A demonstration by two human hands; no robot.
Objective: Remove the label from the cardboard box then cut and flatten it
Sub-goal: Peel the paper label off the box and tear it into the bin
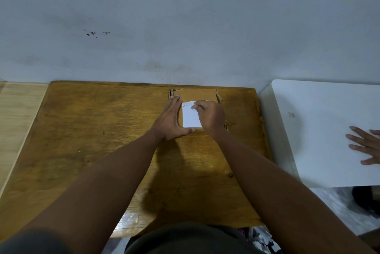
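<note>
Bracing the cardboard box (197,95) with flat, spread-fingered left hand (171,119), right hand (209,116) fingertips pinching white label (190,117), wooden table (92,130).

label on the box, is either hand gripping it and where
The right hand pinches the white label at its far top edge. The left hand lies flat against the left side of the cardboard box, bracing it, not gripping.

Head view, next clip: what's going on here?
A person works on a cardboard box at the far edge of a wooden table. The left hand lies flat, steadying the box, while the right hand pinches the top edge of the white label, which is mostly on. No cutting yet.
</note>
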